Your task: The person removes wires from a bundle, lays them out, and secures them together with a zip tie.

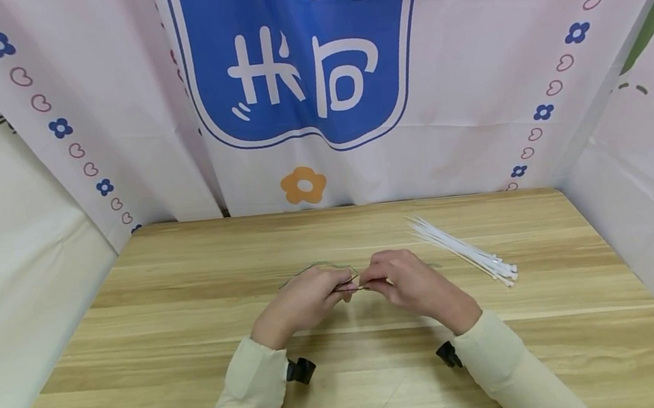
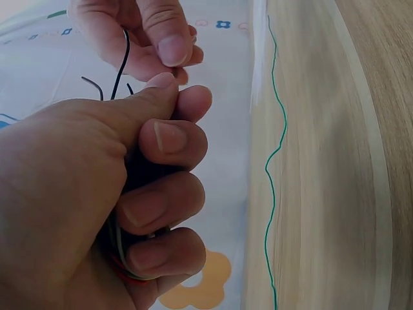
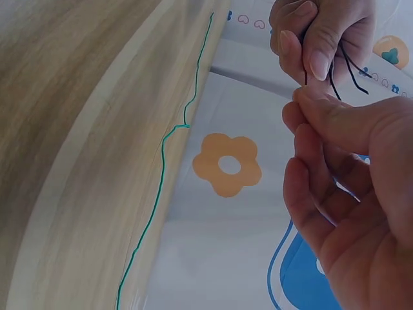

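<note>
In the left wrist view, my left hand curls its fingers around a bundle of thin wires. Black wire ends stick out past the thumb, and a bit of red wire shows below the fingers. The rest of the bundle is hidden in the palm. Close in front of it, my right hand pinches a thin dark wire between thumb and fingertips. That wire's very end is covered by the fingers. A long green wire lies loose on the table behind both hands, slightly wavy.
White cable ties lie in a loose fan on the wooden table, to the right of my right hand. A white printed cloth hangs along the table's back edge, and pale cloth hangs at both sides.
</note>
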Motion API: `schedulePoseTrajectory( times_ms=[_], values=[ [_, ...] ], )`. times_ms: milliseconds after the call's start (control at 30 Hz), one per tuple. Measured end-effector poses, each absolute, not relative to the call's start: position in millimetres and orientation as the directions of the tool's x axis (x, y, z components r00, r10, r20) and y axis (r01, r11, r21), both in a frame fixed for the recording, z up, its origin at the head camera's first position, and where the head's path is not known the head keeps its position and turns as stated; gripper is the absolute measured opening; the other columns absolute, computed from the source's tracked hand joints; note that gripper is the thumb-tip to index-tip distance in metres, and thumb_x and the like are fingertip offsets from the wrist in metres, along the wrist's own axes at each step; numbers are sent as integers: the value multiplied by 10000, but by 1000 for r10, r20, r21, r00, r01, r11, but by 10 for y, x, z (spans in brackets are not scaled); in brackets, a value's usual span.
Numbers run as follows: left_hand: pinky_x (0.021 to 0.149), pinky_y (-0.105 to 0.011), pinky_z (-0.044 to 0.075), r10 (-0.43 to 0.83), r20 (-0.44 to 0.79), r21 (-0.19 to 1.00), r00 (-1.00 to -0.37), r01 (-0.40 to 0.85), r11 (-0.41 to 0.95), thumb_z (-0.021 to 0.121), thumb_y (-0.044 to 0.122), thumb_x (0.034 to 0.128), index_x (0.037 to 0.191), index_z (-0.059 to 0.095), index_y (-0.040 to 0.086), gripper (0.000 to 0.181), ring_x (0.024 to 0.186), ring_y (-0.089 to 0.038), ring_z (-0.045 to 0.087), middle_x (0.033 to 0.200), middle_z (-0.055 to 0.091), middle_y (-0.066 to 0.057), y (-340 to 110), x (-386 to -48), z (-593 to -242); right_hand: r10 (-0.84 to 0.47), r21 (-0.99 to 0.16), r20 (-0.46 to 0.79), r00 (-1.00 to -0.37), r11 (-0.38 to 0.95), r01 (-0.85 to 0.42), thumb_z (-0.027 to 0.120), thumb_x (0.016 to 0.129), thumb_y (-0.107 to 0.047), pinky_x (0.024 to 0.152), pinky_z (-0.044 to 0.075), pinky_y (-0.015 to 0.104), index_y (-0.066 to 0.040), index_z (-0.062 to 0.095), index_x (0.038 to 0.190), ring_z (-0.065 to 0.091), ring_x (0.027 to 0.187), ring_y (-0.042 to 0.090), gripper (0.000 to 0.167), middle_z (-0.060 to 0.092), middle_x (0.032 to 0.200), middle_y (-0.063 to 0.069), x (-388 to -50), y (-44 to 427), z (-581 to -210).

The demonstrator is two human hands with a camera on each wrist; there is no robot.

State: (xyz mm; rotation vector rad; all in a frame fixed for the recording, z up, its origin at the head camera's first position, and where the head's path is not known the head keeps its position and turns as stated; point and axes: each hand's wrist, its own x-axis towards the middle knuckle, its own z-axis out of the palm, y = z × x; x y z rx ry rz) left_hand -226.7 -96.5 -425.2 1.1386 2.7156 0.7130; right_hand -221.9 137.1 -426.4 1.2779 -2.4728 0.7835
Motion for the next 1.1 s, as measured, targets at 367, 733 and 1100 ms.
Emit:
schedulePoseTrajectory(
  times_ms=[367,733,1100],
  values=[
    [696,-253,467,687,33,493,-726,610,620,539,224,1117,898,635,169,246,688,-68,497,871,719,-55,-975,-2289,-4260,-670,-355,395,-628,519,-778,774,945,-33,704,558,202,-124,814,952,660,762,64,100,735,874,-24,-2216,1416,-4263],
    [639,-244,409,637,-27,564,-771,515,646,517,219,1129,895,603,141,261,650,-73,417,786,555,33,-1031,-2306,-4256,-645,-350,417,-640,536,-768,779,921,19,674,562,212,-92,809,913,664,730,63,115,748,845,-4,-2236,1453,-4238],
    [636,-226,414,607,-14,603,-795,477,639,483,192,1139,878,573,92,293,623,-58,439,717,493,59,-1172,-2342,-4187,-621,-356,395,-677,576,-736,769,924,24,707,582,241,-96,810,898,690,755,82,129,759,849,1,-2259,1514,-4211]
  ],
)
